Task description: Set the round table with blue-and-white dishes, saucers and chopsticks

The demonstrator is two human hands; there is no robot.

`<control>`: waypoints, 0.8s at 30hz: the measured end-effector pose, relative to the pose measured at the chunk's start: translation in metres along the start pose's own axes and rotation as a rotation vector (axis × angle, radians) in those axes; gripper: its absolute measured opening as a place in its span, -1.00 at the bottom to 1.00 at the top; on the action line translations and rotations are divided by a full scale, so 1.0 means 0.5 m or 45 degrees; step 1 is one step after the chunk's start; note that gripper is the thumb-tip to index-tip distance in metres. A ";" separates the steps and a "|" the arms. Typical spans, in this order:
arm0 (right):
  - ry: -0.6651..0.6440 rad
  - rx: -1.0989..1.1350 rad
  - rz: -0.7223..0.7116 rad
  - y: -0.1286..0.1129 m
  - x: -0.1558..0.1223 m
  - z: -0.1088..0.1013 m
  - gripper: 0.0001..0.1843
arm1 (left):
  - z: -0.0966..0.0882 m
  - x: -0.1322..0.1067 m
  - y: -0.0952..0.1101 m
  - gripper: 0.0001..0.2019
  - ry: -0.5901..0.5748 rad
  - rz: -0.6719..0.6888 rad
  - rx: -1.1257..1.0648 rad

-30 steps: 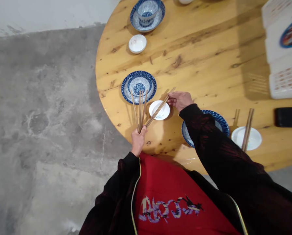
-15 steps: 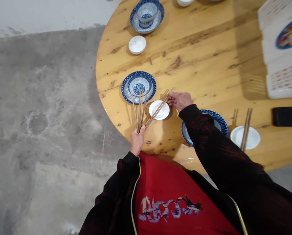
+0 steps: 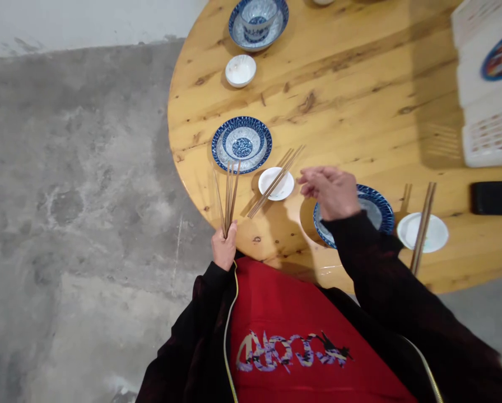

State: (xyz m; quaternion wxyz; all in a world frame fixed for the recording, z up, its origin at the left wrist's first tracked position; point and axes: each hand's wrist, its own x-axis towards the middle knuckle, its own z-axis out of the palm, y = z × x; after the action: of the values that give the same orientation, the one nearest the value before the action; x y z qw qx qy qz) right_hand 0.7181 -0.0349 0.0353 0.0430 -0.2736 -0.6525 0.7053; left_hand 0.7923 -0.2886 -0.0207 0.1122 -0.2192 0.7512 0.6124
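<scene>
Grips a loose fan of chopsticks [image 3: 228,207] in the left hand [image 3: 224,246], slim, straight, brown, closed tightly round at the near ends and splayed at the far ends. Carries that fist low, at the rounded border of the table [image 3: 360,112], wrist straight, thumb side up, sticks pointing forward. Holds the right hand [image 3: 333,193] off to the other side, back of the hand upward, fingers bent and drawn in toward the thumb, narrow in spread. Cannot tell, at this blur, between touching and slightly parted fingertips. Reaches that arm forward in a dark ribbed cuff, across part of a blue-rimmed plate [image 3: 387,215].

Shows, just beside the right fingertips, a lone pair of chopsticks [image 3: 276,182] laid slantwise across a small white dish [image 3: 266,177], smooth, glossy and round, overhanging both sides. Sits near that dish a patterned bowl [image 3: 242,146] within a wide plate [image 3: 268,146], glazed white with dense blue scrollwork. Repeats the arrangement farther right: more chopsticks [image 3: 423,226] resting over a shallow white saucer [image 3: 438,232]. Spreads beneath everything as varnished yellow wood, streaked with brown grain and dark knots. Ends at right in a white plastic basket [image 3: 472,84], pierced in rows.
</scene>
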 end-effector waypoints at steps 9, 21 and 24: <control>-0.289 -0.029 0.327 0.122 -0.202 0.025 -0.51 | -0.019 -0.057 -0.004 -0.57 -0.074 -0.074 -0.031; -0.233 -0.052 0.330 0.163 -0.190 0.004 -0.50 | 0.023 0.021 0.040 -0.61 0.076 0.033 -0.046; -0.291 -0.050 0.358 0.171 -0.205 -0.004 -0.50 | 0.000 -0.025 0.042 -0.55 0.037 -0.050 -0.067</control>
State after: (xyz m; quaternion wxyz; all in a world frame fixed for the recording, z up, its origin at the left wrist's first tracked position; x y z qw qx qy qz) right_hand 0.8311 -0.0885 -0.0117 -0.1357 -0.2811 -0.6220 0.7181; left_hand 0.7935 -0.2832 0.0029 0.1072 -0.2456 0.7319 0.6264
